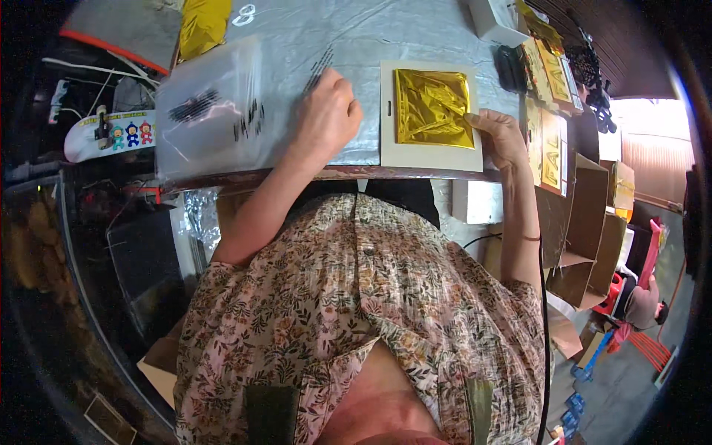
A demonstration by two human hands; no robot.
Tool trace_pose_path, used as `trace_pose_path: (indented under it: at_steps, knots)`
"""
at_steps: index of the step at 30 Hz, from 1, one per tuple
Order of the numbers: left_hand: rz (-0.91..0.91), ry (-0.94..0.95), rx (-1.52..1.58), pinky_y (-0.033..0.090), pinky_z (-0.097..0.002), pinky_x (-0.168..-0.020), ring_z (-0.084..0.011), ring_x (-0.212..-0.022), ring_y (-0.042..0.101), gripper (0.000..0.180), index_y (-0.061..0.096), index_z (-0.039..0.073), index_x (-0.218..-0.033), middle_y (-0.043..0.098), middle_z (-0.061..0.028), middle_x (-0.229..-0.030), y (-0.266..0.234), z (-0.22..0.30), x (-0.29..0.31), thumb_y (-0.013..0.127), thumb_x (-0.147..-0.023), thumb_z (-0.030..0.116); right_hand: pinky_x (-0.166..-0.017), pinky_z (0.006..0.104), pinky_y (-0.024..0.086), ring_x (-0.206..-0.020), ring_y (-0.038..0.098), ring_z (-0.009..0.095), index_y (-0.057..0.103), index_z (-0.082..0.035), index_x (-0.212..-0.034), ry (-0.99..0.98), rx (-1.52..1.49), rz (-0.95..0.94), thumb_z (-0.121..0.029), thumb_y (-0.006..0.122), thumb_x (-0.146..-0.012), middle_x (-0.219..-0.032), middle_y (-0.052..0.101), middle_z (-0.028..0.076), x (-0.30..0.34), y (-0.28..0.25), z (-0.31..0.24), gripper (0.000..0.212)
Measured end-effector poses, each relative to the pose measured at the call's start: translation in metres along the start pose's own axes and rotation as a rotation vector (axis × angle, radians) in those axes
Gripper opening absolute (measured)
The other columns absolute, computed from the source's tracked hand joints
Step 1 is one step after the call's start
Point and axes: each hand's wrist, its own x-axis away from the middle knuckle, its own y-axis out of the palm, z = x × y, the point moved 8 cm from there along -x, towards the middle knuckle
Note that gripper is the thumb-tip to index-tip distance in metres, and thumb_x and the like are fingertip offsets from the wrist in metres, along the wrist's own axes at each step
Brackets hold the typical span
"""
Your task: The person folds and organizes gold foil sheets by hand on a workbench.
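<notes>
A shiny gold foil packet (434, 107) lies on a pale cardboard card (423, 154) with a small slot at its left side. My right hand (504, 137) pinches the packet's right edge, with the thumb on top of the foil. To the left of the card, my left hand (326, 111) is closed with its fingers curled in. Thin black pieces (320, 67) show just beyond its knuckles; what the fingers hold is hidden. Further left, a stack of clear plastic bags (211, 141) with black marks lies at the table's edge.
The table has a silvery-grey covering (356, 33). A gold bag (204, 28) sits at its far left. Cardboard boxes (545, 141) and a white box (498, 21) stand along the right. Beyond them, another person (645, 304) is at the far right.
</notes>
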Motion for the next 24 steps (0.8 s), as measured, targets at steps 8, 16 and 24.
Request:
trace_pose_path:
  at_steps: [8, 16, 24]
  knots:
    - [-0.044, 0.026, -0.065, 0.055, -0.0525, -0.064, -0.0407, -0.076, 0.069, 0.014, 0.061, 0.003, -0.083, 0.066, -0.0193, -0.089, 0.01, 0.026, 0.012, 0.066, -0.088, 0.015, -0.052, 0.0244, 0.049, -0.056, 0.065, 0.012, 0.075, 0.0, -0.086, -0.025, -0.028, 0.014, -0.006, 0.078, -0.086, -0.078, 0.074, 0.007, -0.014, 0.005, -0.001, 0.006]
    - [-0.045, -0.035, 0.211, 0.053, -0.046, -0.055, -0.0349, -0.058, 0.067, 0.023, 0.061, 0.003, -0.076, 0.066, -0.0139, -0.063, 0.015, 0.02, 0.007, 0.071, -0.089, 0.02, -0.056, 0.0248, 0.048, -0.061, 0.064, 0.011, 0.072, -0.002, -0.086, -0.05, 0.106, 0.024, -0.01, 0.075, -0.091, -0.079, 0.072, 0.005, -0.011, 0.004, -0.004, 0.009]
    - [-0.125, -0.094, 0.051, 0.053, -0.0471, -0.056, -0.0331, -0.059, 0.068, 0.025, 0.064, 0.005, -0.076, 0.067, -0.0126, -0.064, 0.023, 0.019, 0.004, 0.072, -0.087, 0.026, -0.047, 0.0225, 0.036, -0.049, 0.05, 0.005, 0.074, -0.005, -0.075, -0.137, 0.168, 0.055, -0.008, 0.079, -0.086, -0.065, 0.066, -0.001, -0.013, 0.015, -0.006, 0.013]
